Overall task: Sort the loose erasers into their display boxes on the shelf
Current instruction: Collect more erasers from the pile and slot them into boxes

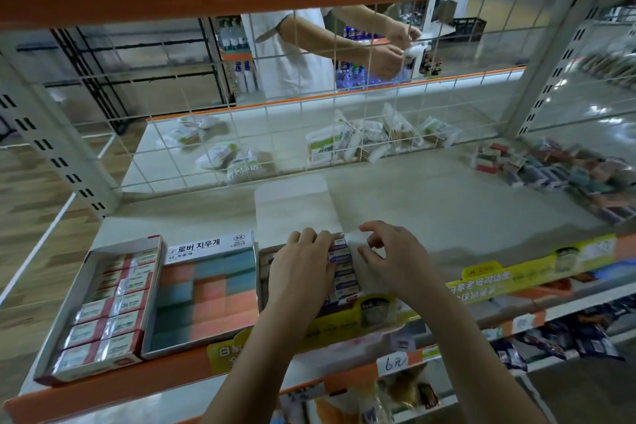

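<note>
Erasers (pixel 344 272) sit in rows in the third box (pixel 263 272) at the shelf (pixel 447 203) front, under both hands. Left hand (pixel 299 265) lies flat, fingers straight, likely pressing the rows level; right hand (pixel 389 251) curls, pinching the box's white flap (pixel 354 237), probably to keep it clear. Loose erasers (pixel 557 172) lie heaped well apart at right; two filled boxes (pixel 151 296) stand just left.

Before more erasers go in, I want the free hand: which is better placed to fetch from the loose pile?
Right hand: it is nearer the pile at far right; the left hand rests on the box.
</note>
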Tool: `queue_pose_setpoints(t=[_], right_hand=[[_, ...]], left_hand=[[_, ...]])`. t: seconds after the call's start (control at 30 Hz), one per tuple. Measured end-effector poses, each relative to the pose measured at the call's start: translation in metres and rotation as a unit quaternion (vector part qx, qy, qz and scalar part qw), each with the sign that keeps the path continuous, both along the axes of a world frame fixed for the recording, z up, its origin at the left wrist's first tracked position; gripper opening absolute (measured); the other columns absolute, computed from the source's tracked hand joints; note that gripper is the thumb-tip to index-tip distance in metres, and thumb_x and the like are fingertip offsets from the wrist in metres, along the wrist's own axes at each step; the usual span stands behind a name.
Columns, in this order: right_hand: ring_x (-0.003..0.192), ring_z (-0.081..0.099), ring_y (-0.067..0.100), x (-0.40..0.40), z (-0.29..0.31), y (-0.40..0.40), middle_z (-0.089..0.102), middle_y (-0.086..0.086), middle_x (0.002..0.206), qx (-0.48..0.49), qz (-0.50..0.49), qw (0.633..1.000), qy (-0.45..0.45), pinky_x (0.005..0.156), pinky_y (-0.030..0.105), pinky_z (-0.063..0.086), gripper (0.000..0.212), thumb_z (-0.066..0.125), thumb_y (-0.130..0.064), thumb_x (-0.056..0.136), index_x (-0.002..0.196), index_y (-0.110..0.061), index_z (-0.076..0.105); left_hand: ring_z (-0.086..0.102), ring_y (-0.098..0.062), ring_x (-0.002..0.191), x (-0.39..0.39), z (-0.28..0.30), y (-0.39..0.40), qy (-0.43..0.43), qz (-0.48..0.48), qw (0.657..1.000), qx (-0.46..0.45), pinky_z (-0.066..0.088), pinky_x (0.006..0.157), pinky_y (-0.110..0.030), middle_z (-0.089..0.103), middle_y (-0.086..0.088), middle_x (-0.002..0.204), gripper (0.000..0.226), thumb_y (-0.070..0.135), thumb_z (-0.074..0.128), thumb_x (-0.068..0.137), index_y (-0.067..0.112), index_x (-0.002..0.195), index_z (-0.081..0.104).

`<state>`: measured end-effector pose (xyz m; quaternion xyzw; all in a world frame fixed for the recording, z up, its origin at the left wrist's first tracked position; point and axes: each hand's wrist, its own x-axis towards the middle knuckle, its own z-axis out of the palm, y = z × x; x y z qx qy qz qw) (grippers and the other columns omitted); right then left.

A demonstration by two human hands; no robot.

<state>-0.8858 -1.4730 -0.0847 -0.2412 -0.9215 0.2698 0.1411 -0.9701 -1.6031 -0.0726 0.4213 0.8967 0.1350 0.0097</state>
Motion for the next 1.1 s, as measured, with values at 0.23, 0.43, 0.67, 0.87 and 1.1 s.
queue_pose_setpoints(t=[0.23,0.43,0.67,0.87,1.1], right_hand=[[0.101,0.057,0.015,0.012,0.023,0.039,0.063,0.002,0.109,-0.029,0.014,0.999,0.002,0.087,0.025,0.042,0.031,0.058,-0.025,0.090,0.120,-0.016,0.059],[0.097,0.060,0.017,0.050,0.040,0.121,0.060,0.005,0.115,0.015,-0.044,0.999,-0.029,0.080,0.021,0.041,0.032,0.060,-0.025,0.089,0.119,-0.014,0.060],[0.095,0.059,0.016,0.128,0.053,0.242,0.066,0.006,0.109,0.069,-0.118,0.989,-0.049,0.076,0.020,0.039,0.027,0.060,-0.019,0.087,0.112,-0.012,0.065],[0.092,0.064,0.024,0.195,0.058,0.330,0.068,0.012,0.097,0.088,-0.183,0.976,-0.084,0.071,0.018,0.037,0.017,0.066,-0.002,0.077,0.093,-0.003,0.072],[0.111,0.053,0.029,0.229,0.035,0.422,0.055,0.016,0.122,0.045,-0.206,0.966,-0.146,0.089,0.031,0.040,0.035,0.055,-0.016,0.089,0.124,-0.010,0.056]], left_hand=[[0.045,-0.020,0.115,-0.006,0.035,0.033,0.022,-0.018,1.000,0.010,0.041,0.090,-0.033,0.050,0.000,0.123,0.034,0.040,0.045,0.094,0.023,0.124,0.049],[0.049,-0.022,0.113,0.023,0.062,0.139,0.043,-0.118,0.990,0.059,0.041,0.086,-0.034,0.052,-0.002,0.121,0.034,0.040,0.049,0.092,0.021,0.121,0.053],[0.049,-0.028,0.114,0.099,0.056,0.287,0.096,-0.238,0.965,0.045,0.041,0.088,-0.039,0.053,-0.008,0.123,0.036,0.034,0.049,0.092,0.017,0.123,0.053],[0.051,-0.033,0.115,0.151,0.046,0.393,0.097,-0.297,0.949,0.033,0.041,0.091,-0.039,0.052,-0.010,0.129,0.039,0.030,0.053,0.090,0.016,0.126,0.052],[0.051,-0.028,0.107,0.164,0.041,0.500,0.098,-0.312,0.945,-0.021,0.042,0.080,-0.037,0.056,-0.011,0.115,0.031,0.029,0.048,0.092,0.012,0.116,0.057]])
